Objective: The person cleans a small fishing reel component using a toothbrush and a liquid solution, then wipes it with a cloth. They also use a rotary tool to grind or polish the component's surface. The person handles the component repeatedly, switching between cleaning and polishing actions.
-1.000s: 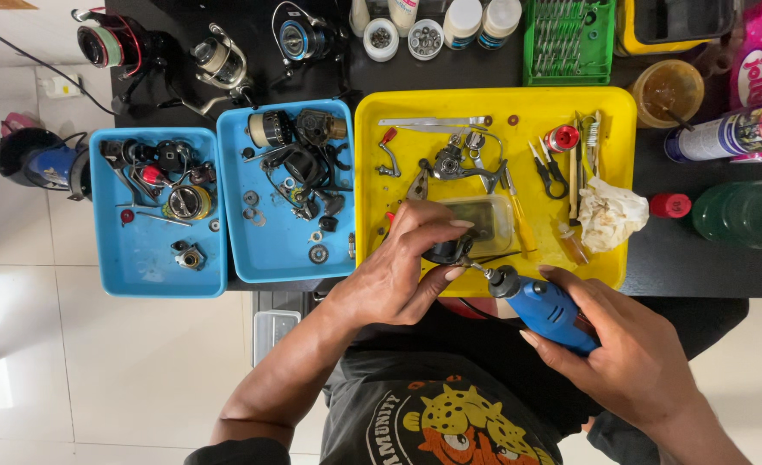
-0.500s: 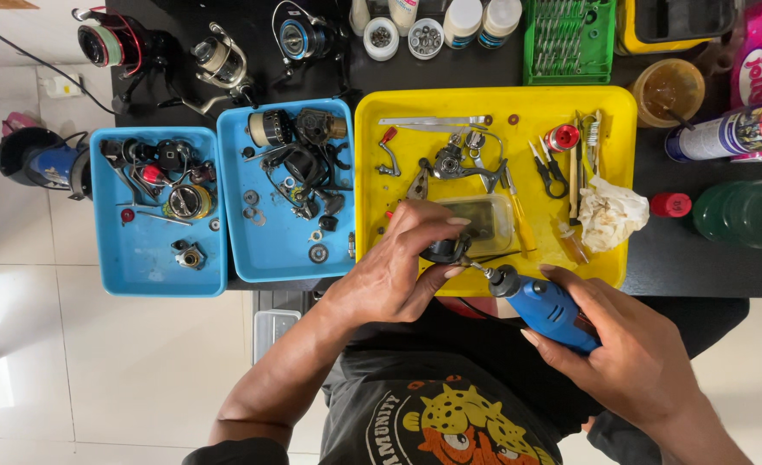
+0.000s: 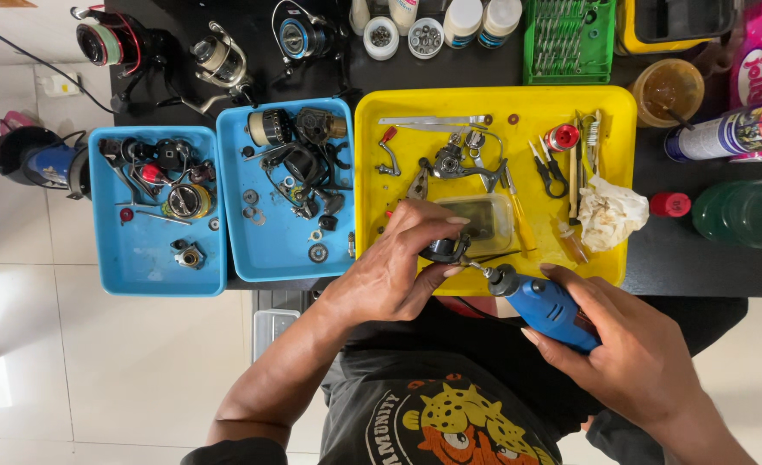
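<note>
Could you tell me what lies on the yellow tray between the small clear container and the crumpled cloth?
In the head view, between the clear container and the crumpled cloth on the yellow tray, a thin yellow-handled tool lies; the rest is bare tray.

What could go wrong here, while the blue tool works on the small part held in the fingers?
1. The blue rotary tool has its tip right beside the left hand fingers; a slip might cut them.
2. The small dark part is only pinched, over the yellow tray edge; it could twist loose and fall to the floor.

Yellow tray [image 3: 622, 103] crowded (tools, rag [image 3: 609, 213]); bare strip along its top.
</note>
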